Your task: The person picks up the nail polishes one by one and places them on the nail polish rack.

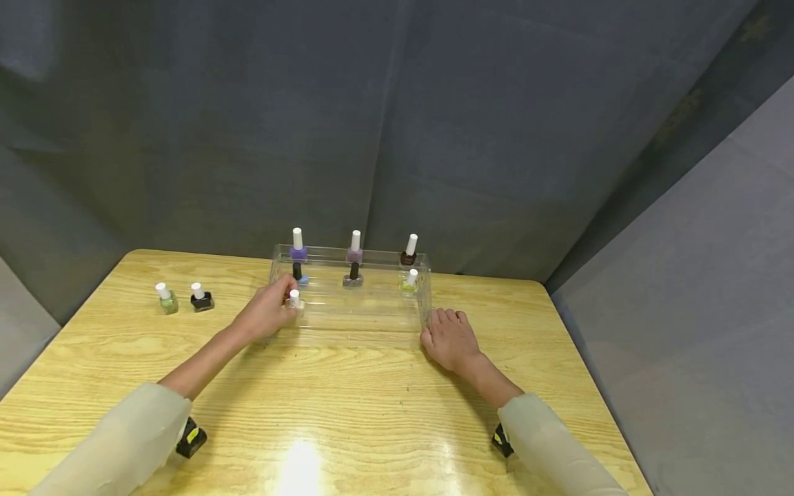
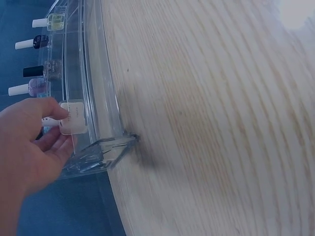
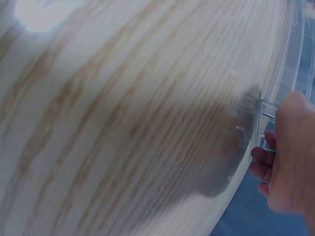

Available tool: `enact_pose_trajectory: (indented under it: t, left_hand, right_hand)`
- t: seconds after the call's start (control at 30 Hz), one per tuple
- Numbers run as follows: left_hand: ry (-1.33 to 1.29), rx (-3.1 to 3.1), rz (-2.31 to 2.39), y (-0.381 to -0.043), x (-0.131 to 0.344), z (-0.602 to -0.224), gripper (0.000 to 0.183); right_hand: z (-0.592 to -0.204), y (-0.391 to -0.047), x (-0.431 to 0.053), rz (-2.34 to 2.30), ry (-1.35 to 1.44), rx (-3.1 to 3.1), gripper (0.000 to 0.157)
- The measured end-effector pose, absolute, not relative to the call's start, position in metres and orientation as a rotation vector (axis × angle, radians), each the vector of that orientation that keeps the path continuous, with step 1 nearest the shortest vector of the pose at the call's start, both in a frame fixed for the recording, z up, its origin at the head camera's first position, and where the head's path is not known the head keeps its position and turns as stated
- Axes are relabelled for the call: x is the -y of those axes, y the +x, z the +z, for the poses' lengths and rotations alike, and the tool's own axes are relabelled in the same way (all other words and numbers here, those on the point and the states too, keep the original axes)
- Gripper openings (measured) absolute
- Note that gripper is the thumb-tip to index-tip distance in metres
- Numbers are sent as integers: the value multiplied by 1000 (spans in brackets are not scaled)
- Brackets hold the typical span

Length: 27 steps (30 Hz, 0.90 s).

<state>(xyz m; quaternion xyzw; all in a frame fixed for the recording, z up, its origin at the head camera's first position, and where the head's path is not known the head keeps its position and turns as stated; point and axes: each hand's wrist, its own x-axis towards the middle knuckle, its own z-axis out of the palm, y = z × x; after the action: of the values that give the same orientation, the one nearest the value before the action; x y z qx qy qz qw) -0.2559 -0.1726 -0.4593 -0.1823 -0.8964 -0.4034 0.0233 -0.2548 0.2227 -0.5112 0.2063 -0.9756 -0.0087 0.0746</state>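
A clear tiered rack [image 1: 347, 328] stands on the wooden table, with nail polish bottles on its upper steps. My left hand [image 1: 267, 311] pinches a pale nail polish bottle [image 2: 76, 118] with a white cap between thumb and fingers. That bottle is at the left end of a lower step, in front of a blue bottle [image 1: 302, 279] with a black cap. My right hand [image 1: 451, 337] grips the rack's right front corner, its fingers curled at the clear side panel in the right wrist view.
Purple [image 1: 298, 252], mauve [image 1: 355, 254] and dark red [image 1: 408, 258] bottles line the top step. Below them are a grey glitter bottle [image 1: 353, 280] and a yellow-green one [image 1: 409, 285]. Green [image 1: 169, 302] and black [image 1: 202, 302] bottles stand left of the rack. A dark curtain [image 1: 310, 124] hangs behind.
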Motion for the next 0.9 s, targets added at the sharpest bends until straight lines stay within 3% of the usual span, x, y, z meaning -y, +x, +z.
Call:
enact_pose_trajectory:
  t: [0.57, 0.9]
  left_hand:
    - [-521, 2800, -1258, -251, 177, -455, 33]
    - [-433, 2658, -1337, -243, 210, -441, 31]
  right_hand:
    - [-516, -258, -226, -35, 639, 2918, 30]
    - [-509, -254, -223, -49, 629, 2917, 28]
